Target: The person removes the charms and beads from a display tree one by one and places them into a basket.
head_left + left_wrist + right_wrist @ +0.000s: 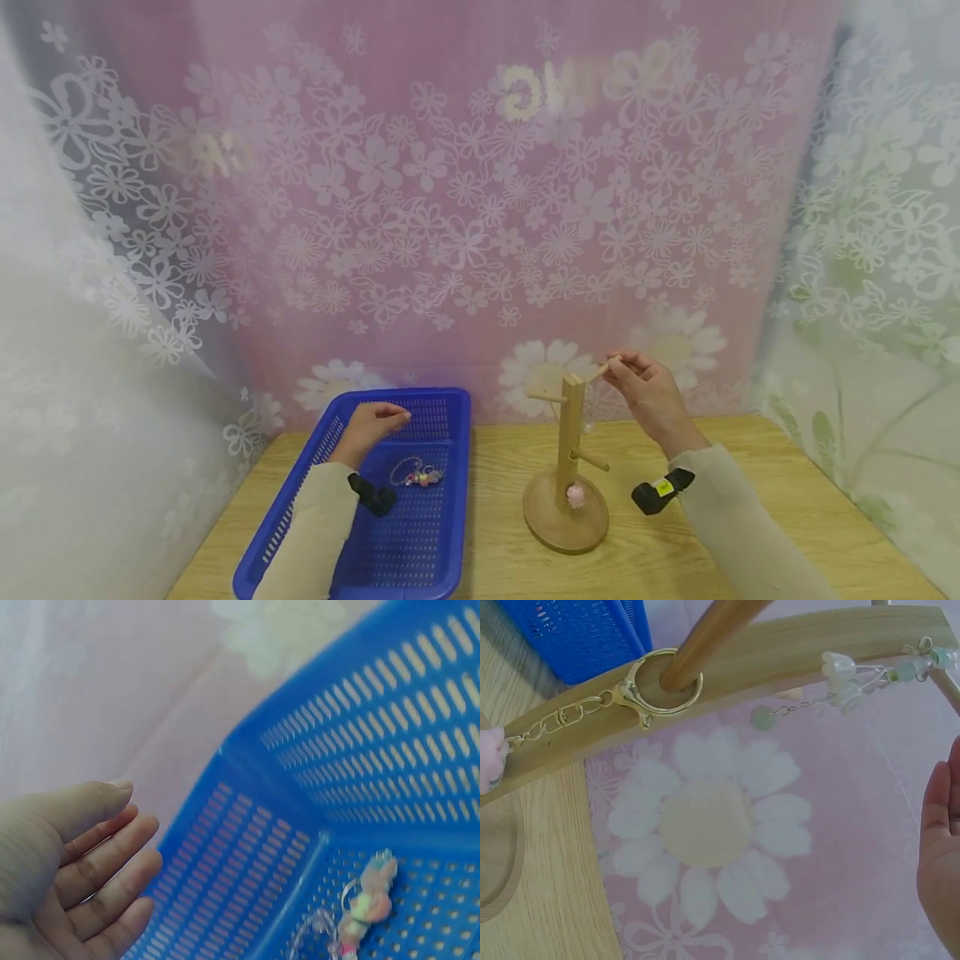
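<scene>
Beaded charm dangles by the upper peg of the wooden stand, with the right hand at that peg's tip, can't tell if its fingers are actually gripping anything. Pink charm hangs off a lower peg, and the left hand is loose, holding nothing, up by a blue basket on the bench.

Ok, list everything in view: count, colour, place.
Basket: 1, blue, table's left
Beaded trinkets: count unclear, pastel, in basket
Wooden stand: 1, tan, right of basket
Pink charm: 1, gold-ringed, on lower peg
Flower charm: 1, white-green, under upper right peg
Table: 1, light wood, underneath
Floral curtains: count unclear, pink, whitish, around table
Wrist devices: 2, black, at wrists
Sleeves: 2, cream, forearms
Left hand: 1, bare, over basket
Right hand: 1, bare, at upper right peg's tip
</scene>
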Demonstrator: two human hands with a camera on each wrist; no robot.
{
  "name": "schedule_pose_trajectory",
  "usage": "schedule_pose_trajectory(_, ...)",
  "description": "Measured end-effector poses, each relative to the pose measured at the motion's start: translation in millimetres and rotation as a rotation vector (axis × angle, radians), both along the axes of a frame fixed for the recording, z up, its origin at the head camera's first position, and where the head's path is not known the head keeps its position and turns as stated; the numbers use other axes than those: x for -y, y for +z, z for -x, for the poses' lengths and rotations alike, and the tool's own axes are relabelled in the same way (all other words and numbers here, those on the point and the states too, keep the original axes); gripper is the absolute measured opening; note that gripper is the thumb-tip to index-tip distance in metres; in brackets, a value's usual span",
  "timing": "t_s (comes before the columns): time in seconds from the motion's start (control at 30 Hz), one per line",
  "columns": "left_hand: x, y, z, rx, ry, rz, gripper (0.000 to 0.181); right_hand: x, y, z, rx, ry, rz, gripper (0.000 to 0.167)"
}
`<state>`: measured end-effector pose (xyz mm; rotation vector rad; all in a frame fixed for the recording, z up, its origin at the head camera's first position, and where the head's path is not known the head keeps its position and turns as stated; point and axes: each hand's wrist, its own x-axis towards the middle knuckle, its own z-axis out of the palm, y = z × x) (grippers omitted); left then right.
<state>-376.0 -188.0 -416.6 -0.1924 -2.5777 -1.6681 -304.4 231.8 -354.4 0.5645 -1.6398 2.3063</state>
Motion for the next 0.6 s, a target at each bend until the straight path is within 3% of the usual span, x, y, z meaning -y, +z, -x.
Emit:
schedule_pose_trajectory(0.17, -10.2, 11.4, -5.0, -0.023, -0.027, 0.014, 0.023, -1.6, -1.7, -2.9, -0.020, -0.013, 0.015, 0.011)
schedule_pose_trajectory(0.3, -18.3, 19.9, -12.2, -0.033, -0.051, 0.022, 0.024, -2.8, -4.0, -3.9, -0.052, -0.068, -0.013, 0.009)
schedule_pose_trajectory(0.6, -43.6, 39.4, -27.3, -0.070, -0.093, 0.030, 0.023, -1.1, -4.5, -5.8, -0.075, -0.300, -0.155, 0.006)
